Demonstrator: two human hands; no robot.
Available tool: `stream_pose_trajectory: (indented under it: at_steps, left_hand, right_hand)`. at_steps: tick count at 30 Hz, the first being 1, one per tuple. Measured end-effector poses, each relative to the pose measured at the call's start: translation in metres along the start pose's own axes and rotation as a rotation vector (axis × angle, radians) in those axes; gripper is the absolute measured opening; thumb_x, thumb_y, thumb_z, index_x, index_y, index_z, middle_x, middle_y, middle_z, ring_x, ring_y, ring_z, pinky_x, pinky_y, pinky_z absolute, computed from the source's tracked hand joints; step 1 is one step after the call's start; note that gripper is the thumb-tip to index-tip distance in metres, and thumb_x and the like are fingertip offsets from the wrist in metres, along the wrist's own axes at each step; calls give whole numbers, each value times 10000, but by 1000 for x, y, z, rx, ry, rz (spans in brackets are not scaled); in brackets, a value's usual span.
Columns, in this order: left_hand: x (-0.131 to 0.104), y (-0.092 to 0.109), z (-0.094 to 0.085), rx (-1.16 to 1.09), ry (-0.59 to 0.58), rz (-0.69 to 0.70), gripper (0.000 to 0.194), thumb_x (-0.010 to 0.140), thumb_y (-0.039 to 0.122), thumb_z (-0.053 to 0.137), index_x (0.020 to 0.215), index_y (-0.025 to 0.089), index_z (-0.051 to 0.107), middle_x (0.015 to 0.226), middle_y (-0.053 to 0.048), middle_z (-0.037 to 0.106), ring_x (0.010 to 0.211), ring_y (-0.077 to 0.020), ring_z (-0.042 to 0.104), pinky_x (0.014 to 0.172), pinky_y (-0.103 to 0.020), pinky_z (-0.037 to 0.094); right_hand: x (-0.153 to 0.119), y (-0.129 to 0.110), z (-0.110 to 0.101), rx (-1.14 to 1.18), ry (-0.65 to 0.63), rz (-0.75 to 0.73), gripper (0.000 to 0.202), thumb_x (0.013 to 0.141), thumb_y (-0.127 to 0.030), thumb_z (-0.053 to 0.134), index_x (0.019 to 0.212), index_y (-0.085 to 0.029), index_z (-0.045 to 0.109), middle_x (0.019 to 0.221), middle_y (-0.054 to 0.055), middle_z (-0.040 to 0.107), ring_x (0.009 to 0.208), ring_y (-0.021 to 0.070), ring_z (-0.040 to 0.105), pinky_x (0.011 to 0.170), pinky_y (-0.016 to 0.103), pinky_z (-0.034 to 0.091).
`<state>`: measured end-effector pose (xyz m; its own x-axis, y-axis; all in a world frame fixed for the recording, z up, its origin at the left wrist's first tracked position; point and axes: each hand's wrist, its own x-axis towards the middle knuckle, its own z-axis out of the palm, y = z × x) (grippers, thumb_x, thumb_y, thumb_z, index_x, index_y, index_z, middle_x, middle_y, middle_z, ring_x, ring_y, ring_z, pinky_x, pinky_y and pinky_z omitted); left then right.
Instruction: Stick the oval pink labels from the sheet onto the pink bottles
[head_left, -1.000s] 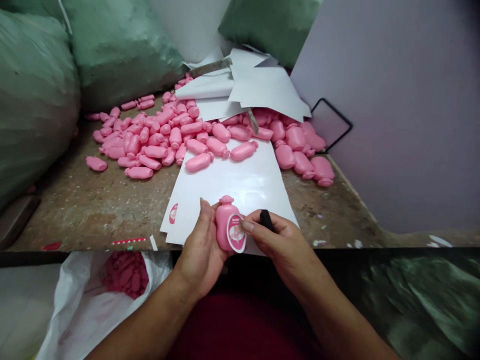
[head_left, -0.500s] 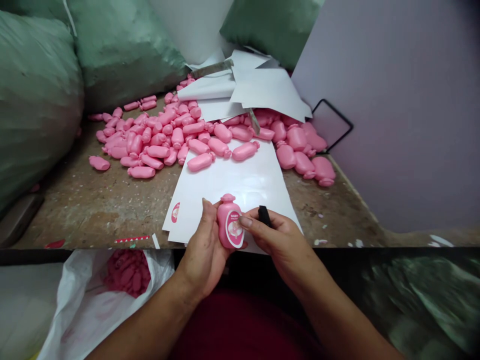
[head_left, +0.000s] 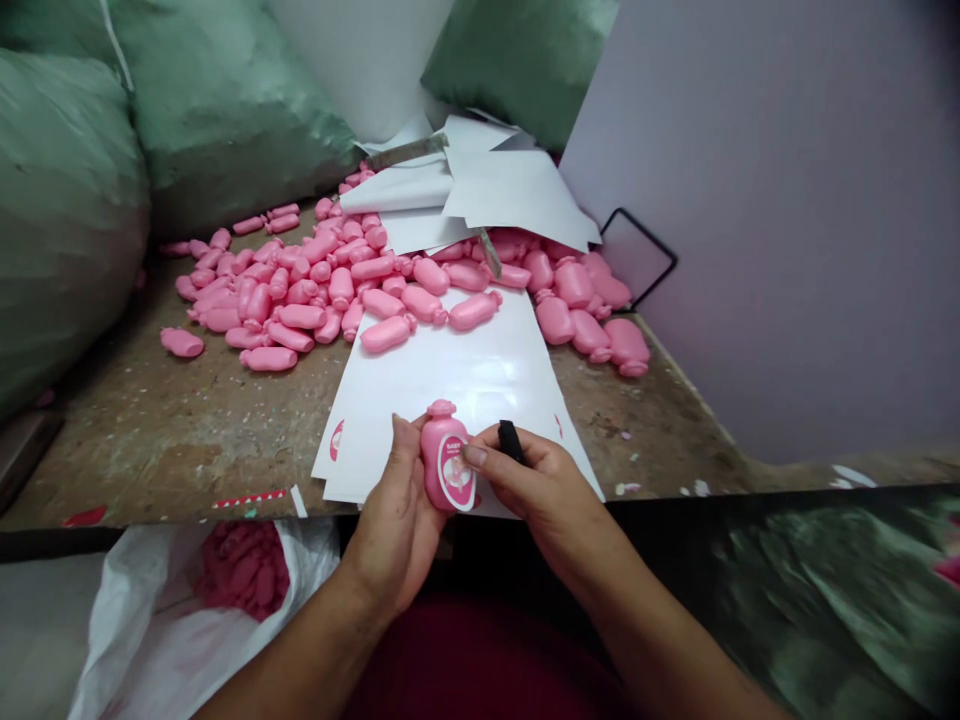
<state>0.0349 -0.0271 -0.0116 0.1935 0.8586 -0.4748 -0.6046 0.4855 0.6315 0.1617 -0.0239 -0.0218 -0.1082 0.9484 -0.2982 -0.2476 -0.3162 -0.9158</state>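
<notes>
A small pink plastic bottle [head_left: 433,458], cap end up, is held upright in my left hand [head_left: 396,515], with the thumb along its left side and the fingers behind it. On its front sits an oval pink-and-white sticker [head_left: 455,480] with printed lettering. My right hand [head_left: 536,478] is closed, its thumb and forefinger pinching at the sticker's upper right edge. A black band [head_left: 511,440] wraps one finger of that hand. Beneath both hands lie white sticker sheets [head_left: 487,390], with bits of pink print at their edges.
Many pink bottles [head_left: 300,290] are heaped across the worn wooden table [head_left: 187,420]. White papers [head_left: 517,190] and metal strips cover part of the heap. Green sacks [head_left: 225,110] stand at the back left, a pale panel [head_left: 750,220] on the right. Below hangs an open white sack [head_left: 142,600] holding pink items.
The whole view has shifted slightly, so the table and hands appear a little lower and further left. Both hands keep their hold on the bottle and sticker.
</notes>
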Motion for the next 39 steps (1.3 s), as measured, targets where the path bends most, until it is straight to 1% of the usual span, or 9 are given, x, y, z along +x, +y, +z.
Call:
stream_pose_trajectory:
  at_steps: [6,10,16,23,25,32,36,39]
  left_hand:
    - [0,0,2,3,-2,5,486,1020,537,314,1186,182,601,1101,-90,713,1138,-229,647,1025,-392,479]
    - [0,0,4,10,12,2,473,1028,522,302,1176,184,599,1075,-85,719,1125,-225,656,1031,-399,475]
    - [1,-2,3,11,-11,13,476,1021,539,308,1163,195,605,1063,-80,722,1136,-225,652,1041,-398,466]
    - [1,-4,-1,18,-24,24,463,999,562,385,1163,197,618,1105,-79,713,1164,-230,636,1051,-388,456]
    - [1,-4,0,15,-28,27,457,995,563,401,1167,199,616,1117,-80,710,1173,-233,632,1054,-392,454]
    - [2,-4,-2,13,-41,45,454,942,583,524,1164,201,626,1131,-74,709,1211,-246,613,1079,-403,437]
    - [2,-6,-3,-4,-39,42,452,913,577,581,1164,206,634,1142,-77,713,1216,-257,616,1087,-418,434]
    - [2,-6,-3,-18,-45,48,437,922,562,578,1167,206,641,1149,-78,713,1223,-253,615,1093,-419,431]
  right_hand:
    - [2,3,-2,23,-13,-5,259,735,-405,770,681,-184,647,504,-94,366,470,68,283,522,240,333]
    - [1,4,-3,-12,-13,-8,286,748,-440,763,687,-188,644,514,-88,377,479,74,289,520,245,318]
    - [0,5,-3,-63,-3,-8,290,774,-466,742,711,-195,661,526,-79,374,497,88,300,526,257,302]
    - [2,4,-3,-33,0,-18,274,731,-425,781,676,-195,643,516,-85,363,505,88,321,543,254,327]
    - [2,5,-3,-23,-3,-15,270,736,-420,780,679,-193,646,520,-87,362,507,86,327,552,253,334]
    - [2,7,-3,-43,5,-7,289,736,-453,768,707,-192,648,531,-79,387,528,100,377,557,259,333]
    - [2,7,-3,-68,12,-21,300,751,-472,745,700,-194,642,527,-81,369,517,98,356,548,263,322]
    - [2,7,-3,-86,13,-27,291,756,-468,737,702,-198,640,528,-79,366,503,93,318,519,256,294]
